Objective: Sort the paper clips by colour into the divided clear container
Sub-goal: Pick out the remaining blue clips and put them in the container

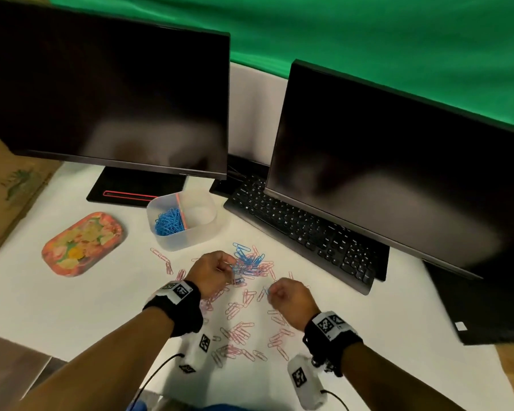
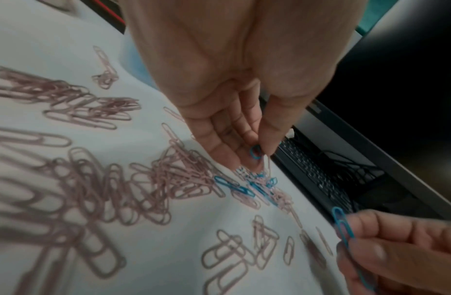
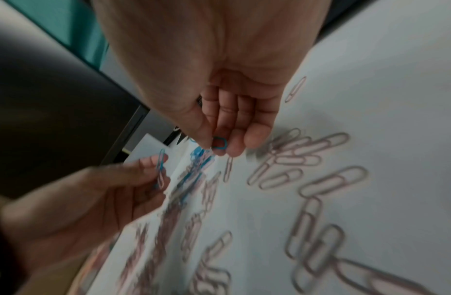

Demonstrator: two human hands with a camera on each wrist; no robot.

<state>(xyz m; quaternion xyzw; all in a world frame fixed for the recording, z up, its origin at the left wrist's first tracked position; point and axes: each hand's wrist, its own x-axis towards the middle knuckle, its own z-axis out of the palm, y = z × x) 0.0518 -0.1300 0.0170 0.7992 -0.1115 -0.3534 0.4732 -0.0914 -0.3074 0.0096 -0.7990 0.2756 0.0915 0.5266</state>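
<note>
Left hand (image 1: 212, 272) curled over near edge of mixed heap (image 1: 251, 264), thumb and fingers pinching one blue clip (image 2: 256, 152) lifted clear of counter (image 1: 72, 307). Right hand (image 1: 291, 295) likewise closed on a second blue clip (image 2: 341, 225), held upright between thumb and fingertips. Likely reason for two-handed picking: blue ones lie tangled among pink, so each singled out by pinch, not scooped.

Divided clear container (image 1: 187, 229) beyond the heap, near monitor stand. Blue clips (image 1: 169, 222) in left compartment only; right compartment looks empty, presumably kept for pink. Pink clips (image 1: 241, 330) spread loose across counter toward the body, unsorted. Floral tray (image 1: 82, 244) to left, apart, unused.

Judged: blue pass well along, pink not begun.
</note>
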